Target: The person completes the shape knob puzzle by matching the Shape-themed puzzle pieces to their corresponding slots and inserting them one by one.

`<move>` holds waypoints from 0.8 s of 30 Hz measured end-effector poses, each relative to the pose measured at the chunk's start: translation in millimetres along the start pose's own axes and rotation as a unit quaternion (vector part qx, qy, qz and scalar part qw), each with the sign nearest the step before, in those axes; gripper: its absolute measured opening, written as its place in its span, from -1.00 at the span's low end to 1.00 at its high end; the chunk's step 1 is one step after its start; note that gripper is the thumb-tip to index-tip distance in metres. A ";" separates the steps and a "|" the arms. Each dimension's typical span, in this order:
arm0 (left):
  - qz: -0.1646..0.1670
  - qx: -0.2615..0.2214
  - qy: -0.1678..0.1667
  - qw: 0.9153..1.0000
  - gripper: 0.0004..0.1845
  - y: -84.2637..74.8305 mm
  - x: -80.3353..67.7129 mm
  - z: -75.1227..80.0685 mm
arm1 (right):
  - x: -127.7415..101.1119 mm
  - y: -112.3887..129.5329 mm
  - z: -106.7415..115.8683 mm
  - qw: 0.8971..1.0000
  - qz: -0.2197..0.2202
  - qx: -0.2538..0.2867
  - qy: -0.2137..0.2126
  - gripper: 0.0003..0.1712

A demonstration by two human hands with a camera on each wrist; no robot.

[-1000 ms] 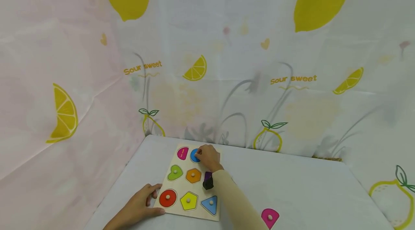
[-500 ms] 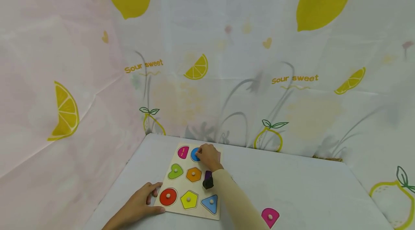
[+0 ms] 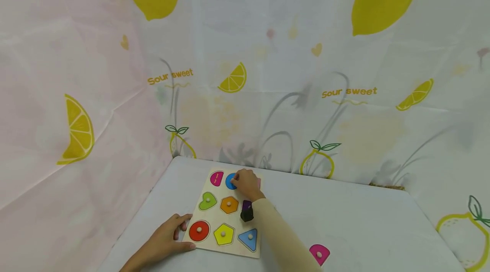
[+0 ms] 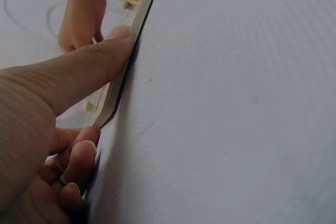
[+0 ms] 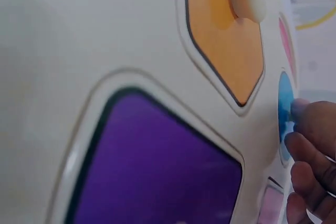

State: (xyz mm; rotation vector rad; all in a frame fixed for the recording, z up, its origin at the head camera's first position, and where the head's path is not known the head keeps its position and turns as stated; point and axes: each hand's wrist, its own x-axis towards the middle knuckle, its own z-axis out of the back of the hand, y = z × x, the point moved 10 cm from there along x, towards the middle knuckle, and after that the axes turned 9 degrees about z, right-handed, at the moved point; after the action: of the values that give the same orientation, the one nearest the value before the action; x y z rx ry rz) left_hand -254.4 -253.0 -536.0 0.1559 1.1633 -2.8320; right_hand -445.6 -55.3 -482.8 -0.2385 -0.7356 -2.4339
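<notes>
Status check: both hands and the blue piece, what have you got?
Right hand fingers on blue piece, far row. Left hand grips puzzle board near-left edge. Loose pink piece on table, right, apart.

Right hand (image 3: 248,184) outstretched, fingers curled; left hand (image 3: 164,242) low, thumb extended.
</notes>
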 end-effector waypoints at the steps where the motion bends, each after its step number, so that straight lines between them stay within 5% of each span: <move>1: 0.000 -0.001 -0.001 1.000 -0.04 -0.4 0.2 0.3 | -1.1 0.2 2.1 1.000 0.005 0.002 0.000 -0.82; 9: 0.001 0.003 -0.002 1.000 -0.04 -1.2 -0.6 1.5 | -28.1 -6.0 24.4 0.999 0.037 0.033 -0.003 -0.87; 24: -0.008 -0.003 0.008 1.000 -0.02 -1.2 1.8 -1.2 | -130.4 -48.6 84.0 0.997 0.027 0.067 -0.040 -0.94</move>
State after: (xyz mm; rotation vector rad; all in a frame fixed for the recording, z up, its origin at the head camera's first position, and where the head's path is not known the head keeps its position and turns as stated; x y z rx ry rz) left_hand -256.2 -251.4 -536.2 0.1709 1.1828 -2.8466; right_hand -366.9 86.9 -476.9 -0.3000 -0.9113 -2.3253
